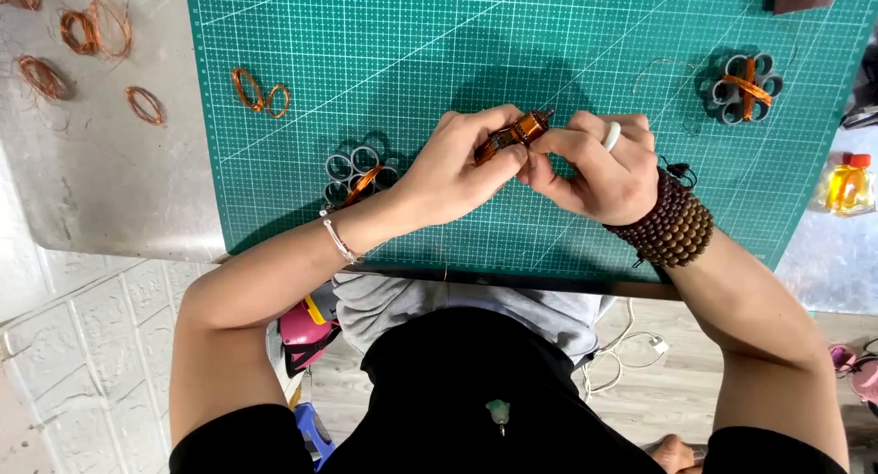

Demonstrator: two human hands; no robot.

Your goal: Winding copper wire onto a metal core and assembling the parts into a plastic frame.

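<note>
Pinching the copper-wound coil [514, 133] between both hands above the green cutting mat [457, 35], your left hand [453, 172] clamps its body and your right hand [599, 168] its tip — it looks light, stiff, with fragile windings. Two grey tube clusters [358, 174] rest on the mat, two loose wire loops [259, 92] at its left edge — four more beyond it.

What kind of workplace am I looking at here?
Probably a small craft or assembly bench for coil winding: a green cutting mat on a metal table, loose copper wire coils, and grey wound cores. Both hands hold a copper-wound part.
</note>
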